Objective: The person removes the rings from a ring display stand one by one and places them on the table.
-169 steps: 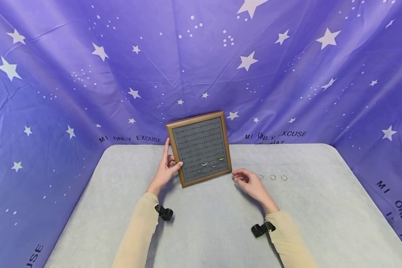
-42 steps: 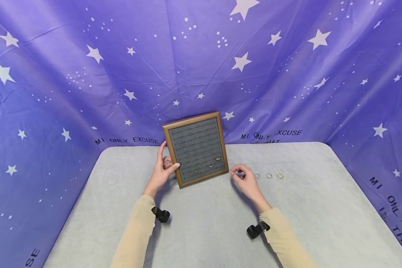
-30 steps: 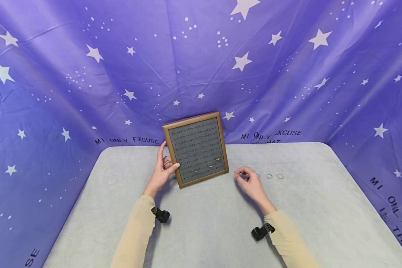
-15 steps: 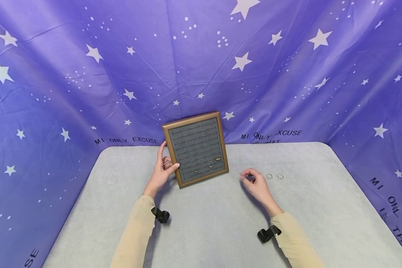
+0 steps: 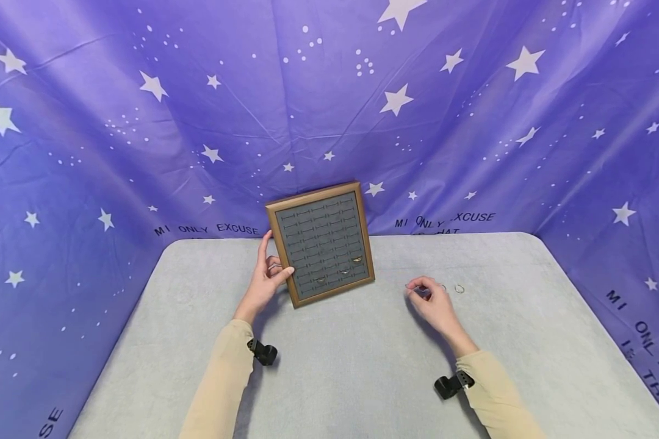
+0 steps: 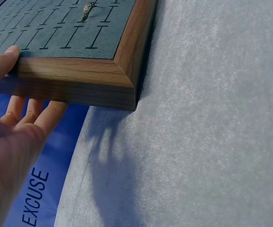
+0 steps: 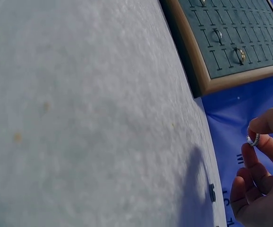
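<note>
A ring display tray (image 5: 329, 245) with a brown wooden frame and grey slotted pad stands tilted back at the table's far edge. My left hand (image 5: 263, 281) grips its left side, thumb on the front of the frame and fingers behind. Three rings sit in the lower slots, among them a gold ring (image 7: 241, 56) and a silver ring (image 7: 217, 36). Away from the tray's right side, my right hand (image 5: 435, 305) pinches a small silver ring (image 7: 253, 140) between thumb and fingertips. Beside that hand a loose ring (image 5: 459, 289) lies on the table; another is partly hidden behind the hand.
A grey cloth-topped table (image 5: 340, 366) lies under both forearms. Purple star-printed curtain (image 5: 329, 91) hangs close behind the table and along both sides. Each wrist carries a black camera, such as the right one (image 5: 453, 385).
One ring seen in the tray's lower rows 5.6 s ago is gone from its slot. My right hand has moved right from the tray's edge towards the loose rings. The left hand keeps its grip.
</note>
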`<state>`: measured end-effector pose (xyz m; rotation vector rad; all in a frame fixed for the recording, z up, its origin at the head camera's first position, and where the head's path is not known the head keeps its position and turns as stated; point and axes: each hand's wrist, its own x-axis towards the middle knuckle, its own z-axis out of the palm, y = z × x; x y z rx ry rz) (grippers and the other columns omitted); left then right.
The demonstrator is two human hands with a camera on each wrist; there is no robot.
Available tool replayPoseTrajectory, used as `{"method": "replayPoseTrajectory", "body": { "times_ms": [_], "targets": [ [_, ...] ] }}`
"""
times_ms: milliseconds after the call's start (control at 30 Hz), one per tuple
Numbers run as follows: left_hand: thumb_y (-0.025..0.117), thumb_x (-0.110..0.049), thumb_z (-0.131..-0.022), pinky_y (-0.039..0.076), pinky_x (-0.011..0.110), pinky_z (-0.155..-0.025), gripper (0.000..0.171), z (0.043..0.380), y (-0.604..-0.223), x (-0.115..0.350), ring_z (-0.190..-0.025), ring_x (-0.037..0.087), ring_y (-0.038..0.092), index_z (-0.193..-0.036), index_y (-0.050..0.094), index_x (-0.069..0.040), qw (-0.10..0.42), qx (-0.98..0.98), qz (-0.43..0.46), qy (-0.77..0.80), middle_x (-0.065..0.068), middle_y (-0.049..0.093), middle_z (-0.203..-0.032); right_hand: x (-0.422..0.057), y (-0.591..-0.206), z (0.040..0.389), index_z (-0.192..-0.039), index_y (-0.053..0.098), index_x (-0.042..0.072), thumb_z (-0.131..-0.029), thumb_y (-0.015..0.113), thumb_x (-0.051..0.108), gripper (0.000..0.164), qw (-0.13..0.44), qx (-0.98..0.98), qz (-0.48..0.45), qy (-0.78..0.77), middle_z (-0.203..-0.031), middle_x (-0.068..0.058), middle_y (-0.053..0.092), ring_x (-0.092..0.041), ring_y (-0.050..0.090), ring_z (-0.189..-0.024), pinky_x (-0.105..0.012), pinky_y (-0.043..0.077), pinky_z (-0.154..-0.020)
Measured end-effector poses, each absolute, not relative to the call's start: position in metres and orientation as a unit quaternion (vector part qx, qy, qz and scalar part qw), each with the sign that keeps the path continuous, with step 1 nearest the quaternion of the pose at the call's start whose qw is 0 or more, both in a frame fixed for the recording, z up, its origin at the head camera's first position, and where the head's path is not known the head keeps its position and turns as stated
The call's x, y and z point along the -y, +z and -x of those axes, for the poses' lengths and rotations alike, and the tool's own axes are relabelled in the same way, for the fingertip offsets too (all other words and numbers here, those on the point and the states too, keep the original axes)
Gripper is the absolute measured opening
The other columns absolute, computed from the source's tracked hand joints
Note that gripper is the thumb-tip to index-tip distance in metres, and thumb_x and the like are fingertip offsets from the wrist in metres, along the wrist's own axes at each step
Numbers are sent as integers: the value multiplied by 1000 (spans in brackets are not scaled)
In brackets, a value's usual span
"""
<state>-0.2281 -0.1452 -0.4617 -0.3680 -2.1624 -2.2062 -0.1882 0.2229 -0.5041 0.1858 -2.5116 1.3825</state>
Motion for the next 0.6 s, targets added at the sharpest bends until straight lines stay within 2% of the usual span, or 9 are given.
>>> {"method": "replayPoseTrajectory", "body": {
  "times_ms": [600],
  "targets": [
    [63,9,-88,43,20,-68,94,229,-462,146,-72,13,43,-156,7,-22,11,698,118,-707,18,36,-89,-244,-507,181,-88,66,1,-83,67,-3,6,136,883,-55,446,-93,-13,62,-19,49,-68,-25,40,-61]
  ]
}}
